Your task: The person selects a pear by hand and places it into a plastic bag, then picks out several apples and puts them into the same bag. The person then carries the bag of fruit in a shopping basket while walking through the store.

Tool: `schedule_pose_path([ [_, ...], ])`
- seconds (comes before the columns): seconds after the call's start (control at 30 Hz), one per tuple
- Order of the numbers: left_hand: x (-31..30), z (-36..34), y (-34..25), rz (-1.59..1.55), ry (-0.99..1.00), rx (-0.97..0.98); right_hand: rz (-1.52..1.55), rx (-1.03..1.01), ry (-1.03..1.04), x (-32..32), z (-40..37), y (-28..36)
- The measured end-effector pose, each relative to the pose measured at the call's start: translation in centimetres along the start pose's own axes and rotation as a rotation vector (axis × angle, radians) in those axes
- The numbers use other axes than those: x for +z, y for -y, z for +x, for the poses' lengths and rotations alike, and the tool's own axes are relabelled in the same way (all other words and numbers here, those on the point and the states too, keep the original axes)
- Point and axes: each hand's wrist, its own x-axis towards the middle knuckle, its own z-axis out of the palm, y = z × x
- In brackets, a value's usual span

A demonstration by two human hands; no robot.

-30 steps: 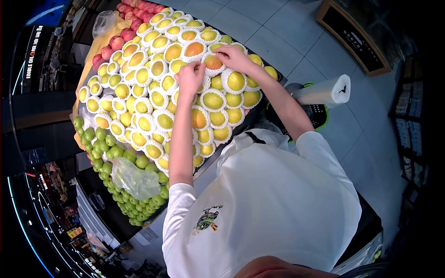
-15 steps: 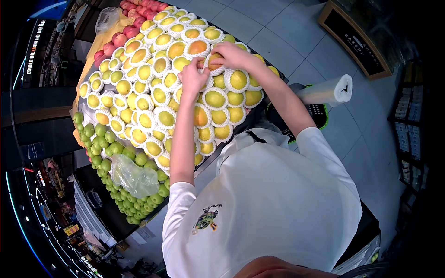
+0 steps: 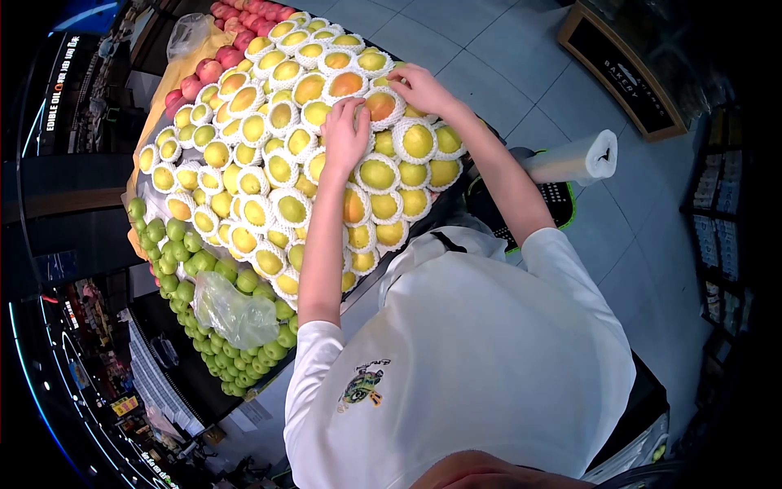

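Rows of round yellow to orange fruit, most in white foam nets, lie on a sloping display. My left hand [image 3: 347, 137] rests on the pile, fingers bent and slightly apart, its fingertips at the left edge of an orange-tinted fruit [image 3: 380, 105] in its net. To the right of that fruit, my right hand [image 3: 422, 90] is over the upper right edge of the pile, with curved fingers reaching down beside the fruit there. A yellow fruit [image 3: 414, 112] shows partly below its palm. Neither hand visibly lifts anything; both thumbs are partly hidden.
Green apples [image 3: 232, 359] with a clear plastic bag [image 3: 236, 310] lie at the lower left. Red apples [image 3: 230, 55] sit at the upper left, near another bag [image 3: 188, 37]. A plastic roll [image 3: 574, 161] stands at the right, and a bakery sign [image 3: 623, 69] beyond.
Both hands have come off the orange-tinted fruit, which now shows in its net between them. My right hand has moved right and slightly up; my left hand has shifted slightly right.
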Motion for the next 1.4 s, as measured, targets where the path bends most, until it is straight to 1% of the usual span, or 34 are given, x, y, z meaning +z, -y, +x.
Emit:
schedule_pose_path([
  [0.03, -0.2, 0.0, -0.5, -0.029, -0.029, 0.060, 0.000, 0.002, 0.001, -0.1, 0.0, 0.0],
  [0.07, -0.3, 0.1, -1.0, -0.030, -0.027, 0.059, 0.000, 0.116, 0.085, -0.2, -0.1, 0.0],
  [0.1, -0.4, 0.3, -1.5, -0.009, 0.022, 0.055, 0.000, 0.229, 0.169, -0.3, -0.1, 0.0],
  [0.13, -0.4, 0.4, -1.8, 0.011, 0.070, 0.052, -0.001, 0.231, 0.169, -0.2, -0.2, 0.0],
  [0.23, -0.3, 0.6, -1.6, -0.005, 0.111, 0.020, 0.044, 0.199, 0.213, 0.2, -0.3, 0.3],
  [0.3, -0.4, 0.6, -1.3, -0.045, 0.108, 0.036, 0.010, 0.139, 0.187, 0.2, -0.6, 0.5],
  [0.33, -0.4, 0.7, -1.1, -0.084, 0.102, 0.047, 0.009, 0.142, 0.183, 0.1, -0.9, 0.5],
  [0.37, -0.5, 0.6, -1.0, -0.084, 0.104, 0.050, -0.079, 0.111, 0.093, 0.0, -1.2, 0.6],
  [0.4, -0.9, 0.4, -1.1, -0.090, 0.064, 0.048, -0.167, 0.081, 0.003, -0.1, -1.6, 0.9],
  [0.43, -1.3, 0.1, -1.1, -0.097, 0.023, 0.045, -0.166, 0.082, 0.002, -0.4, -1.9, 1.2],
  [0.5, -1.9, -0.3, -1.1, -0.061, 0.040, 0.056, 0.091, 0.139, -0.244, -1.4, -2.9, 1.7],
  [0.53, -2.0, -0.6, -0.9, -0.024, 0.055, 0.064, 0.092, 0.140, -0.238, -1.8, -3.7, 2.3],
  [0.6, -1.5, -1.1, -0.7, 0.024, 0.061, 0.051, 0.357, 0.215, -0.390, -2.3, -5.7, 3.5],
  [0.63, -1.2, -1.2, -0.7, 0.070, 0.068, 0.046, 0.357, 0.216, -0.384, -2.4, -7.1, 3.8],
  [0.7, -0.5, -1.3, -0.8, 0.090, 0.043, 0.039, 0.403, 0.130, -0.538, -2.3, -10.6, 4.2],
  [0.77, -0.2, -1.6, -1.0, 0.109, 0.026, 0.033, 0.348, 0.076, -0.557, -1.8, -15.3, 4.6],
  [0.83, -0.6, -1.5, -1.7, 0.110, 0.040, 0.015, 0.262, 0.043, -0.481, -1.7, -20.4, 4.6],
  [0.87, -0.8, -1.6, -2.0, 0.106, 0.046, 0.014, 0.204, -0.033, -0.447, -1.8, -22.6, 4.2],
  [0.9, -1.2, -1.8, -2.1, 0.097, 0.002, 0.050, 0.145, -0.107, -0.412, -1.9, -24.6, 3.7],
  [0.93, -1.5, -2.1, -2.3, 0.086, -0.041, 0.086, 0.141, -0.097, -0.413, -2.2, -26.5, 3.2],
  [1.0, -2.3, -3.0, -2.6, 0.052, -0.040, 0.088, 0.074, -0.010, -0.304, -2.5, -30.4, 2.2],
  [1.03, -2.8, -3.8, -2.9, 0.024, -0.055, 0.071, 0.075, 0.074, -0.282, -2.4, -32.2, 1.6],
  [1.07, -3.1, -4.8, -3.2, -0.005, -0.067, 0.054, 0.070, 0.088, -0.288, -2.3, -33.5, 0.6],
  [1.13, -3.8, -7.5, -4.8, -0.056, -0.056, 0.039, 0.052, 0.296, -0.278, -2.0, -36.8, -1.5],
  [1.17, -3.8, -9.0, -5.3, -0.070, -0.090, 0.045, 0.051, 0.490, -0.206, -2.0, -38.5, -2.7],
  [1.2, -3.8, -10.3, -5.7, -0.084, -0.128, 0.051, 0.041, 0.508, -0.216, -1.6, -40.1, -4.3],
  [1.27, -3.6, -13.4, -6.6, -0.126, -0.109, 0.059, -0.081, 0.689, -0.244, 0.2, -43.9, -8.1],
  [1.3, -3.4, -14.8, -7.0, -0.152, -0.111, 0.062, -0.152, 0.771, -0.206, 1.3, -46.3, -10.4],
  [1.33, -3.2, -16.2, -7.5, -0.160, -0.103, 0.062, -0.158, 0.780, -0.208, 2.4, -48.6, -12.0],
  [1.4, -2.6, -18.7, -8.5, -0.214, -0.095, 0.048, -0.329, 0.960, -0.069, 4.2, -52.0, -14.3],
])
